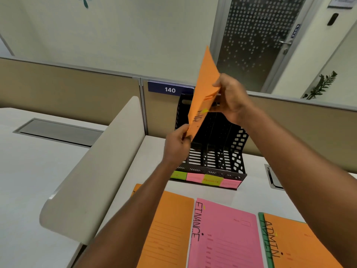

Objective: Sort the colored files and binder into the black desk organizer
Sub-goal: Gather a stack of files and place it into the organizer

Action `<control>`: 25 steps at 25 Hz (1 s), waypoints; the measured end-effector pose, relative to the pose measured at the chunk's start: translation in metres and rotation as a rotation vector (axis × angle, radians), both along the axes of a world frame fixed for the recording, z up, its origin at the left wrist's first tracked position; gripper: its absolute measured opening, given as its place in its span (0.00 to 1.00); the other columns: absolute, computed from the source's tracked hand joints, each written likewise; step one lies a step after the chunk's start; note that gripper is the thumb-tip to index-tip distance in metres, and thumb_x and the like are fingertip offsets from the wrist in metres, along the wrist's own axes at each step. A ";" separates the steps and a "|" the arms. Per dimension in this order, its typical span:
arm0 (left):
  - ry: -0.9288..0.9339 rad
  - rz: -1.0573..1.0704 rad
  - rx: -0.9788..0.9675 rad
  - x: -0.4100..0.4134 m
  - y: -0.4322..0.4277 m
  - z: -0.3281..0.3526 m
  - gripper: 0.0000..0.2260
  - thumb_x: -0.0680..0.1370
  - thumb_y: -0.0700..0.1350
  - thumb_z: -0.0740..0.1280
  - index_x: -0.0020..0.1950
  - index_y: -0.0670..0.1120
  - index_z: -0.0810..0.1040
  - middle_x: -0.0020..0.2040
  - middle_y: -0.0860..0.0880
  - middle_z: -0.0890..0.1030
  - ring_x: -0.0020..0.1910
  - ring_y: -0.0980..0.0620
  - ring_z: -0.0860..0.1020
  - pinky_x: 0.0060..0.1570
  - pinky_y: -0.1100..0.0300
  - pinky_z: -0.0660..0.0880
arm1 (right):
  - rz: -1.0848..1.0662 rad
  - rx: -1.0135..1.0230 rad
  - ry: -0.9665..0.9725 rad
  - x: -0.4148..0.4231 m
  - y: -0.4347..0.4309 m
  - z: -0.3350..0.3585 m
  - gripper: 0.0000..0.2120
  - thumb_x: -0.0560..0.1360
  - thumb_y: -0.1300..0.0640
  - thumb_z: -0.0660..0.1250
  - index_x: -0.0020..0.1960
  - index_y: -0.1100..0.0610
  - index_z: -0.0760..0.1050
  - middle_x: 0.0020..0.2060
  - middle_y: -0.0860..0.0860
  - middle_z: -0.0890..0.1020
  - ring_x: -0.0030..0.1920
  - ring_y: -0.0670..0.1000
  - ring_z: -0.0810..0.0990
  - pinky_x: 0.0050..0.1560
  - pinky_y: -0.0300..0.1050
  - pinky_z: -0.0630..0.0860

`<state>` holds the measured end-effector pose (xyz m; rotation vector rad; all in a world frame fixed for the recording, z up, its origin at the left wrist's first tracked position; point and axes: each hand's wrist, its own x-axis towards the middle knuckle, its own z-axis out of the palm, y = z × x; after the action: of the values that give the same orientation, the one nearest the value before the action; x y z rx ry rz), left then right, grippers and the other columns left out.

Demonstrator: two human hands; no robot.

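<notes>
Left hand (pixel 178 141) grips the lower corner of the orange HR file (pixel 203 91); right hand (pixel 230 98) pinches its upper right edge; file is held tilted, edge-on, above the black desk organizer (pixel 218 151); on the desk (pixel 150 151) lie an orange file (pixel 168 229), pink FINANCE file (pixel 226 235) and orange ADMIN file (pixel 301 242).
</notes>
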<state>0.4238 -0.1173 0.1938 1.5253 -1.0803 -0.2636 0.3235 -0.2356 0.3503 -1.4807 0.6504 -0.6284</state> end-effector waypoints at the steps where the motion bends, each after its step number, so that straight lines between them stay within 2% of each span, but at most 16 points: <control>1: 0.087 -0.029 0.025 0.010 -0.002 -0.001 0.13 0.78 0.35 0.65 0.59 0.48 0.79 0.50 0.48 0.83 0.46 0.52 0.80 0.43 0.62 0.78 | 0.030 -0.018 0.031 0.008 -0.003 -0.003 0.16 0.71 0.53 0.60 0.57 0.53 0.76 0.41 0.50 0.78 0.44 0.52 0.80 0.46 0.52 0.80; 3: 0.259 -0.093 0.070 0.026 -0.008 -0.006 0.15 0.78 0.33 0.66 0.57 0.52 0.79 0.52 0.51 0.84 0.50 0.57 0.82 0.47 0.60 0.79 | 0.088 -0.050 0.092 0.024 -0.009 -0.009 0.24 0.75 0.56 0.61 0.72 0.50 0.69 0.51 0.52 0.78 0.51 0.54 0.81 0.54 0.55 0.80; 5: 0.347 -0.102 0.114 0.037 -0.015 -0.014 0.17 0.77 0.32 0.67 0.55 0.54 0.79 0.50 0.56 0.83 0.49 0.61 0.81 0.47 0.61 0.77 | 0.098 -0.067 0.141 0.039 -0.016 -0.017 0.28 0.78 0.57 0.62 0.77 0.47 0.62 0.55 0.52 0.79 0.56 0.56 0.82 0.59 0.58 0.79; 8: 0.291 -0.039 0.248 0.048 -0.021 -0.038 0.15 0.77 0.33 0.66 0.59 0.48 0.79 0.55 0.51 0.82 0.57 0.49 0.80 0.50 0.57 0.77 | 0.064 -0.074 0.209 0.052 -0.024 -0.035 0.32 0.80 0.58 0.64 0.79 0.45 0.56 0.54 0.51 0.81 0.54 0.53 0.84 0.58 0.58 0.80; 10: 0.230 0.004 0.365 0.051 -0.019 -0.055 0.18 0.77 0.35 0.66 0.66 0.45 0.77 0.61 0.46 0.81 0.60 0.45 0.79 0.56 0.49 0.79 | 0.030 -0.073 0.264 0.056 -0.026 -0.053 0.34 0.80 0.58 0.65 0.80 0.44 0.52 0.55 0.51 0.80 0.52 0.52 0.85 0.56 0.57 0.82; 11: 0.213 0.020 0.410 0.050 -0.018 -0.064 0.19 0.77 0.36 0.66 0.68 0.45 0.76 0.62 0.45 0.81 0.60 0.44 0.78 0.58 0.47 0.78 | 0.011 -0.066 0.290 0.057 -0.027 -0.063 0.35 0.80 0.58 0.65 0.80 0.44 0.51 0.56 0.53 0.80 0.52 0.53 0.85 0.55 0.57 0.82; 13: 0.170 0.041 0.457 0.047 -0.014 -0.078 0.17 0.78 0.38 0.66 0.66 0.45 0.76 0.60 0.44 0.82 0.56 0.44 0.80 0.56 0.47 0.80 | -0.011 -0.042 0.330 0.058 -0.025 -0.082 0.35 0.81 0.57 0.64 0.80 0.44 0.50 0.58 0.57 0.80 0.53 0.55 0.85 0.55 0.57 0.82; 16: 0.150 0.059 0.453 0.043 -0.009 -0.084 0.15 0.78 0.43 0.68 0.65 0.46 0.77 0.57 0.45 0.83 0.49 0.49 0.81 0.47 0.56 0.81 | -0.032 0.002 0.315 0.060 -0.019 -0.097 0.32 0.82 0.51 0.63 0.80 0.47 0.50 0.59 0.58 0.81 0.55 0.57 0.84 0.56 0.58 0.81; 20: 0.142 0.141 0.451 0.048 0.019 -0.087 0.18 0.77 0.48 0.71 0.66 0.46 0.76 0.58 0.47 0.80 0.54 0.49 0.79 0.54 0.54 0.78 | -0.123 0.048 0.315 0.045 -0.008 -0.105 0.33 0.81 0.41 0.58 0.81 0.49 0.51 0.72 0.57 0.71 0.65 0.61 0.77 0.62 0.59 0.78; 25: 0.172 0.271 0.616 0.040 0.106 -0.127 0.15 0.76 0.50 0.71 0.61 0.46 0.79 0.57 0.45 0.81 0.52 0.49 0.79 0.51 0.59 0.73 | -0.142 0.131 0.385 -0.009 0.044 -0.164 0.27 0.81 0.41 0.59 0.75 0.54 0.64 0.67 0.55 0.74 0.58 0.56 0.80 0.59 0.56 0.80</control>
<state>0.4634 -0.0116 0.0668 2.1277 -0.6688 -0.5635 0.3142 -0.1917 0.1867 -1.4526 1.0817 -0.4005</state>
